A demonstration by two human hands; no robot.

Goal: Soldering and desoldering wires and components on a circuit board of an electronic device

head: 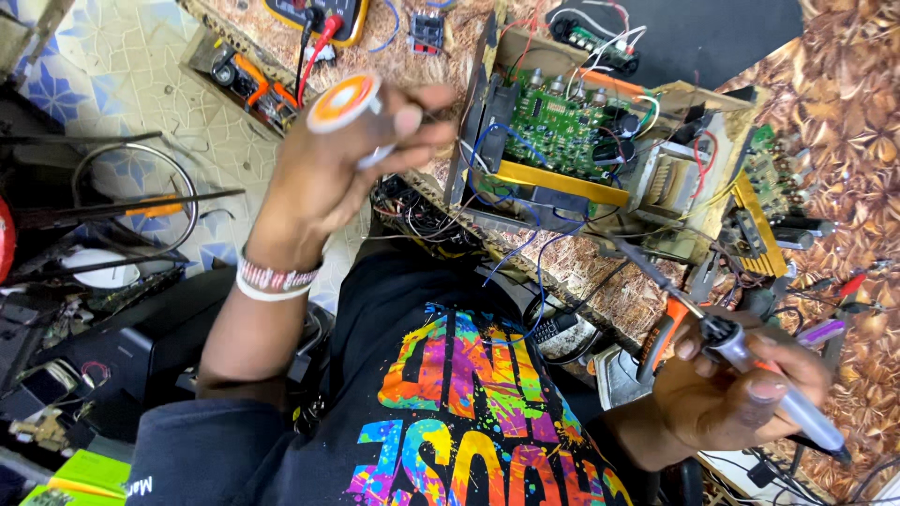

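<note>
Solder reel (343, 101) is pinched in the left hand (328, 178), up above the bench (844, 112). Right hand (731, 394) grips the iron (741, 351). Neither touches the board (562, 126) yet; joining looks still to do.

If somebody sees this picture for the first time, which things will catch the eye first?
Probably the left hand, raised at upper centre-left, pinching a small spool with an orange middle. At lower right, the right hand holds a soldering iron pointing toward the opened device with a green circuit board on the workbench.
</note>
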